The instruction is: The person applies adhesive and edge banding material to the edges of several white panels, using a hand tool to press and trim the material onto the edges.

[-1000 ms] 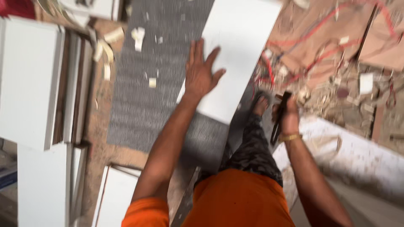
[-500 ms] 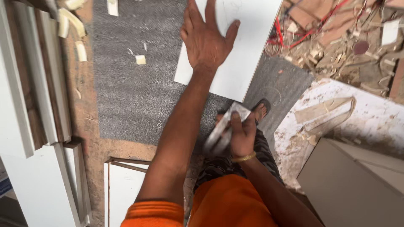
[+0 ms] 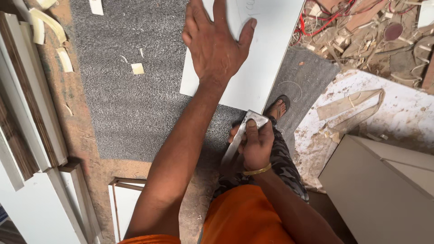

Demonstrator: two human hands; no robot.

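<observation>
My left hand (image 3: 216,41) lies flat, fingers spread, on a white board (image 3: 253,58) that rests on a grey carpet (image 3: 126,90). My right hand (image 3: 255,143) is closed around a flat metal square tool (image 3: 239,135), held low near my knee, just below the board's near edge. My foot in a sandal (image 3: 278,107) shows beside the board's corner. My orange shirt fills the bottom of the view.
White panels and wood strips (image 3: 27,113) stand along the left. A white framed panel (image 3: 124,205) lies below the carpet. A beige cabinet (image 3: 384,190) sits at right by a dusty white slab (image 3: 361,117). Wood scraps and red wire (image 3: 361,27) litter the upper right.
My right hand swapped a dark tool held out by the debris for the metal square and drew in close to my knee. My left hand stays pressed on the board.
</observation>
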